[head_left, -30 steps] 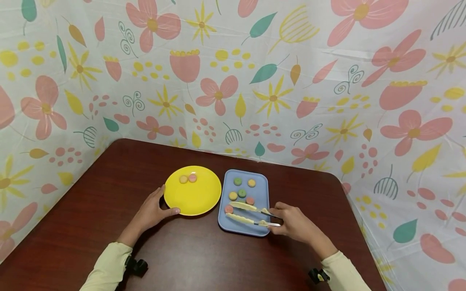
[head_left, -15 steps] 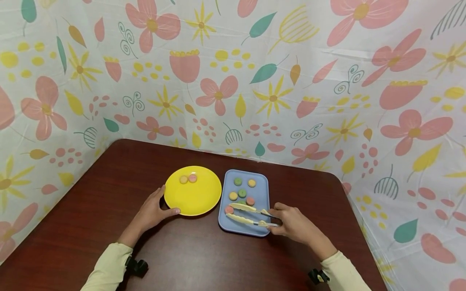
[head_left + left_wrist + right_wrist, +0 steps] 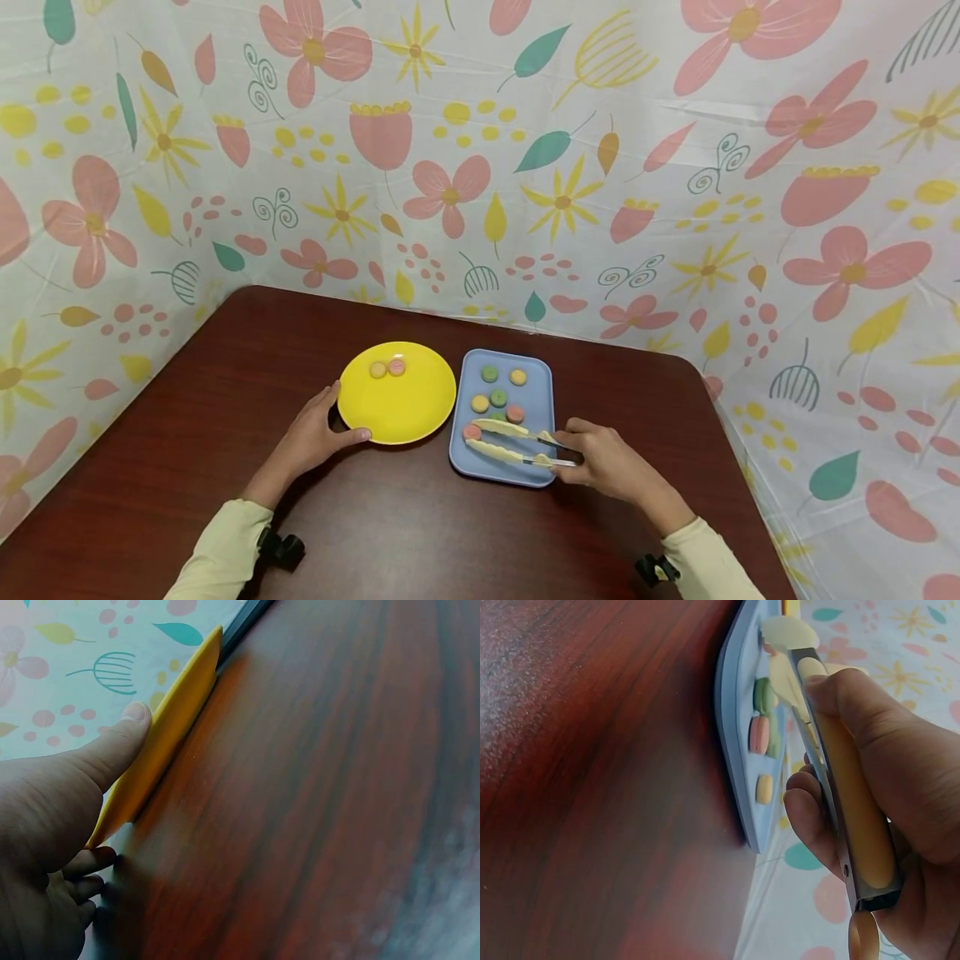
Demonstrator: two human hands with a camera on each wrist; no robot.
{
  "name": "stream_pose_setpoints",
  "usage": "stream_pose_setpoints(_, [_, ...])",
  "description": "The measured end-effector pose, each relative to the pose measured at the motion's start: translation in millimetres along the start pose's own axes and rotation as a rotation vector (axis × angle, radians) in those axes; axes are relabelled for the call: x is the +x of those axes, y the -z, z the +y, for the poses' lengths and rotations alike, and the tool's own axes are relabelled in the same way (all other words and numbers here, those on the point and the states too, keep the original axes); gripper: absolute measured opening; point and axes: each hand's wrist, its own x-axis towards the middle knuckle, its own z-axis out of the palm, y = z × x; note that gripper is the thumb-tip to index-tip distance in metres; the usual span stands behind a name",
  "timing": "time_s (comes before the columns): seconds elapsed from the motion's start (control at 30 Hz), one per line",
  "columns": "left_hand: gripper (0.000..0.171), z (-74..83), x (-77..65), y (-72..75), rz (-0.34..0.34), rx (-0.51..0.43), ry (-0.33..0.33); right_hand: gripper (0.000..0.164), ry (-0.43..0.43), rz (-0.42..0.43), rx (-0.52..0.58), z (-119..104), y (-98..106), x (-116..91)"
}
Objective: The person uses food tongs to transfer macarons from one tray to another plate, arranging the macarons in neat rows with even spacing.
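Note:
In the head view my left hand (image 3: 311, 432) holds the near left rim of a round yellow plate (image 3: 401, 412), its thumb along the front edge. A pale yellow macaron (image 3: 378, 369) and a pink macaron (image 3: 397, 367) lie on that plate. My right hand (image 3: 609, 460) grips a pair of tongs (image 3: 495, 452) with cream tips over a blue tray (image 3: 517, 475). The tips stand apart on either side of a coral-pink macaron (image 3: 471, 432) at the tray's left edge. In the right wrist view, thumb and fingers wrap the tongs' yellow handle (image 3: 859, 802).
More macarons lie on the tray: green (image 3: 498, 397), yellow (image 3: 480, 404) and pink (image 3: 515, 413), one green partly hidden behind the tongs. Plate and tray stand side by side on a dark wooden table (image 3: 420, 533). A flowered cloth (image 3: 465, 125) hangs behind the table.

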Motion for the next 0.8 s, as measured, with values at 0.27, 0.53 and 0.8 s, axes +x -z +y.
stream_pose_setpoints(0.27, [0.118,1.5,0.7,0.7,-0.004,0.02,0.006,0.042,-0.025,0.003,-0.013,0.7,13.0,4.9])
stream_pose_setpoints(0.53, [0.119,2.8,0.7,1.0,-0.014,0.026,0.025,0.042,-0.011,0.0,-0.032,2.5,31.9,21.5])
stream_pose_setpoints(0.8, [0.118,1.7,-0.1,0.0,-0.011,0.013,0.007,0.046,0.01,-0.011,-0.047,2.3,44.5,39.3])
